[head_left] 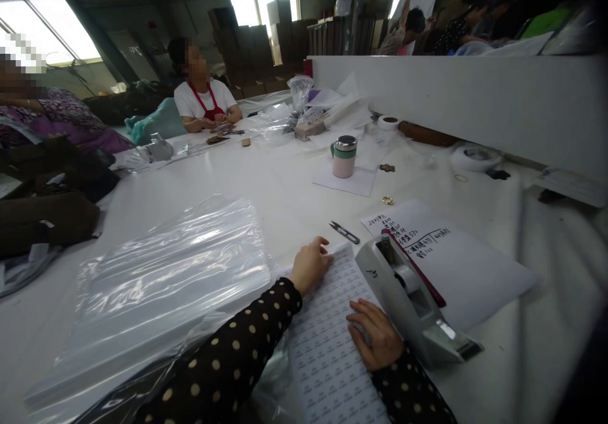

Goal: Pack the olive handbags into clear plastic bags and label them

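The printed sheet [327, 354] lies lengthwise on the white table [190, 180], between a stack of clear plastic bags [175, 266] and a grey tape dispenser [418, 310]. The left hand [311, 267] is at the sheet's far end, fingers bent; whether it pinches the paper cannot be determined. The right hand [376, 335] is at the right edge, beside the dispenser, fingers loosely parted. Small snips [345, 232] lie just beyond the sheet. A lidded cup [344, 157] stands upright farther back on paper [363, 187].
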Motion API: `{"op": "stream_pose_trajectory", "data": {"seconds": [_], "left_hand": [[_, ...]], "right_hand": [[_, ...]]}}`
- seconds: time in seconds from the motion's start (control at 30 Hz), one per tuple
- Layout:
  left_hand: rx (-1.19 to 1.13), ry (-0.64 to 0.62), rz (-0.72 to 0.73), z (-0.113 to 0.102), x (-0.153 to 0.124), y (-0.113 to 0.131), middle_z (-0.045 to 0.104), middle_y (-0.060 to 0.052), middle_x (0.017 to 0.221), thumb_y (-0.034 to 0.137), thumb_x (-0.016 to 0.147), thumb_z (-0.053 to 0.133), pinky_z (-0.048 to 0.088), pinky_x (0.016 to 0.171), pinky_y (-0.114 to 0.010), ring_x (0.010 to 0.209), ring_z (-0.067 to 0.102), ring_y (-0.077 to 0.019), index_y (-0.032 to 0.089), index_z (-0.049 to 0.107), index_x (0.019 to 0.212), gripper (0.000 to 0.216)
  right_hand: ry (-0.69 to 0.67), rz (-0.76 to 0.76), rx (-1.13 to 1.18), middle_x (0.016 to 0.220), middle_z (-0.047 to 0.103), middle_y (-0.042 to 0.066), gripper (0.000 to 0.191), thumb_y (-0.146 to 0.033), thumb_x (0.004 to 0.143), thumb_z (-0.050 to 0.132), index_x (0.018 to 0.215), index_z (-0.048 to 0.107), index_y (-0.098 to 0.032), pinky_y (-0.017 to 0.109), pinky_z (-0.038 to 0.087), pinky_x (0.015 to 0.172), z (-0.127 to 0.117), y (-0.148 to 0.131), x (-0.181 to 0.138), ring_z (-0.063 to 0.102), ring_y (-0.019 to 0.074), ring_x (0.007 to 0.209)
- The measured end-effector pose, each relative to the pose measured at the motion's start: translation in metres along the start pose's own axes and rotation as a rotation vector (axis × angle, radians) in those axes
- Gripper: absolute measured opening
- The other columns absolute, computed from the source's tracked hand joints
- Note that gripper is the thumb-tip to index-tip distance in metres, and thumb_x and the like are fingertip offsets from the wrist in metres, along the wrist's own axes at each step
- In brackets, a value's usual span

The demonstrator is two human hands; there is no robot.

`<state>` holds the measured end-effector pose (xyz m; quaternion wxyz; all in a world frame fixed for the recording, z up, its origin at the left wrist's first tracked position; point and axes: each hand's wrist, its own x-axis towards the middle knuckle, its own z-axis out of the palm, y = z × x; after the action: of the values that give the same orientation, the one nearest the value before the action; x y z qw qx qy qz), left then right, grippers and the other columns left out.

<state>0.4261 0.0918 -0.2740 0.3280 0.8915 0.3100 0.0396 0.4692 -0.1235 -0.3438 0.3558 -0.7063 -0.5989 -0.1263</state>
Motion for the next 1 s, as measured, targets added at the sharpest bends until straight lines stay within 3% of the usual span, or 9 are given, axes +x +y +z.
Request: {"op": "stream_pose_trajectory", "data": {"seconds": [0.1, 0.2, 0.37, 0.43, 0.53, 0.63, 0.73, 0.87, 1.0], "left_hand": [[-0.099, -0.089, -0.005, -0.015, 0.003, 0.001, 0.067, -0.005, 0.093, 0.026, 0.073, 0.061, 0.048, 0.068, -0.024, 0.077, 0.063, -0.0150, 0.016, 0.043, 0.120, 0.051], [-0.148, -0.192, 0.048, -0.031, -0.002, 0.005, 0.068, -0.003, 0.087, 0.023, 0.074, 0.059, 0.048, 0.064, -0.021, 0.072, 0.063, -0.0130, 0.016, 0.049, 0.117, 0.045], [-0.058, -0.178, 0.057, -0.040, -0.010, 0.012, 0.067, -0.005, 0.092, 0.027, 0.077, 0.054, 0.047, 0.075, -0.026, 0.081, 0.062, -0.0171, 0.017, 0.057, 0.112, 0.037], [-0.012, -0.166, 0.037, -0.036, -0.006, 0.011, 0.067, -0.006, 0.095, 0.030, 0.070, 0.062, 0.046, 0.078, -0.029, 0.086, 0.062, -0.0203, 0.016, 0.056, 0.115, 0.047], [0.035, -0.158, 0.012, -0.026, 0.002, 0.004, 0.066, -0.008, 0.098, 0.018, 0.064, 0.066, 0.045, 0.083, -0.031, 0.092, 0.060, -0.0222, 0.015, 0.055, 0.116, 0.053], [0.051, -0.167, -0.012, -0.019, 0.008, -0.008, 0.065, -0.008, 0.101, 0.011, 0.066, 0.062, 0.044, 0.085, -0.030, 0.094, 0.060, -0.0206, 0.016, 0.055, 0.115, 0.050], [0.044, -0.210, -0.037, -0.017, 0.008, -0.020, 0.066, -0.008, 0.097, 0.011, 0.067, 0.061, 0.046, 0.082, -0.028, 0.089, 0.061, -0.0191, 0.016, 0.057, 0.112, 0.046], [0.004, -0.254, -0.039, -0.024, 0.006, -0.027, 0.067, -0.006, 0.093, 0.013, 0.068, 0.059, 0.047, 0.077, -0.027, 0.082, 0.063, -0.0173, 0.018, 0.059, 0.108, 0.040], [-0.064, -0.286, 0.017, -0.035, 0.002, -0.021, 0.067, -0.004, 0.092, 0.014, 0.071, 0.054, 0.048, 0.071, -0.024, 0.077, 0.063, -0.0154, 0.019, 0.060, 0.106, 0.036]], "right_hand": [[0.079, 0.109, 0.066, 0.106, 0.061, 0.009, 0.024, -0.016, 0.079, 0.049, 0.102, 0.056, -0.018, 0.035, 0.051, 0.081, -0.017, -0.009, 0.020, 0.058, 0.0207, 0.098], [0.179, 0.202, 0.077, 0.110, 0.059, 0.010, 0.031, -0.019, 0.081, 0.050, 0.111, 0.051, -0.019, 0.035, 0.049, 0.084, -0.041, -0.011, 0.057, 0.056, 0.0211, 0.101], [0.197, 0.136, -0.055, 0.109, 0.059, 0.009, 0.031, -0.022, 0.081, 0.050, 0.112, 0.052, -0.019, 0.036, 0.046, 0.089, -0.064, 0.006, 0.103, 0.055, 0.0219, 0.103], [0.166, 0.109, -0.244, 0.117, 0.055, 0.011, 0.036, -0.025, 0.077, 0.054, 0.113, 0.053, -0.020, 0.046, 0.038, 0.097, -0.065, 0.012, 0.101, 0.047, 0.0282, 0.113], [0.054, 0.180, -0.548, 0.137, 0.035, 0.015, 0.068, -0.035, 0.063, 0.067, 0.126, 0.045, -0.022, 0.066, 0.025, 0.094, -0.064, 0.018, 0.087, 0.033, 0.0455, 0.119], [-0.100, 0.339, -0.598, 0.137, 0.032, 0.019, 0.091, -0.035, 0.053, 0.073, 0.135, 0.034, -0.022, 0.059, 0.041, 0.079, -0.062, 0.026, 0.079, 0.045, 0.0446, 0.104], [-0.148, 0.445, -0.573, 0.122, 0.049, 0.017, 0.089, -0.034, 0.055, 0.070, 0.135, 0.033, -0.024, 0.047, 0.046, 0.064, -0.058, 0.035, 0.083, 0.053, 0.0360, 0.088], [-0.107, 0.491, -0.591, 0.114, 0.054, 0.017, 0.086, -0.035, 0.057, 0.067, 0.135, 0.034, -0.024, 0.048, 0.045, 0.060, -0.056, 0.045, 0.092, 0.053, 0.0354, 0.083], [0.025, 0.361, -0.557, 0.126, 0.047, 0.017, 0.073, -0.032, 0.060, 0.067, 0.128, 0.043, -0.021, 0.058, 0.040, 0.082, -0.054, 0.042, 0.097, 0.044, 0.0423, 0.107]]}}
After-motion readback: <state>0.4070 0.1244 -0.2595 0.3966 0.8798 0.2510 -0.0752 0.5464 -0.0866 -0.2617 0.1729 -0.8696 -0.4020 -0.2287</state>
